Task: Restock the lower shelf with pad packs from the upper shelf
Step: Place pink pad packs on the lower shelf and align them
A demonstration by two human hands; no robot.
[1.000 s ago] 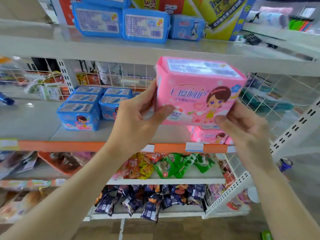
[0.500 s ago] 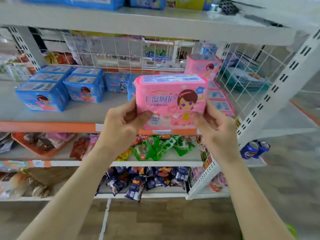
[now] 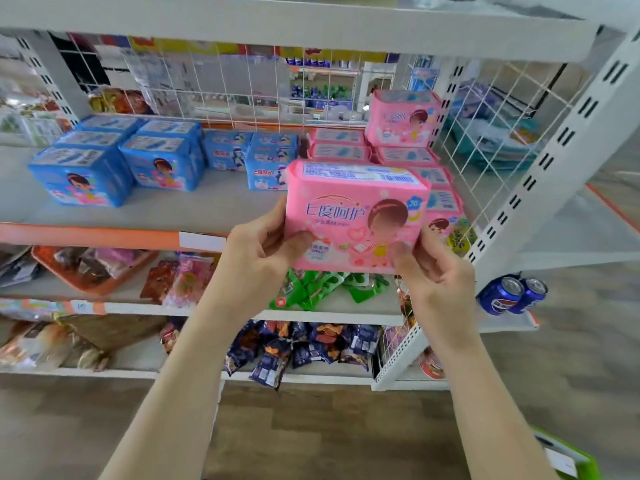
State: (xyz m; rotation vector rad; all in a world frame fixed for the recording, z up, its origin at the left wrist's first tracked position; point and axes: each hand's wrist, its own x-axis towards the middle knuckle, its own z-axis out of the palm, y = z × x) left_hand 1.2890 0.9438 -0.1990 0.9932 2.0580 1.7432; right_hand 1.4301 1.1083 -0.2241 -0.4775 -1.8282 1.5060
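We are bringing the pack [image 3: 356,216] down from in front of the upper shelf [image 3: 311,36] edge. It is now hanging level with the lower shelf [image 3: 104,216], its bottom edge overlapping the orange strip [image 3: 86,235]. Our left hand [image 3: 263,251] and right hand [image 3: 440,271] are coming down with it, the right one shifting from under the corner to pinch the lower front. Our view is tilting down. The top blue packs are dropping out of sight, and a pink stack [image 3: 403,119] is showing at the back right.

Two hands [image 3: 259,251], one held pink pack [image 3: 356,216], two blue cans [image 3: 502,294].
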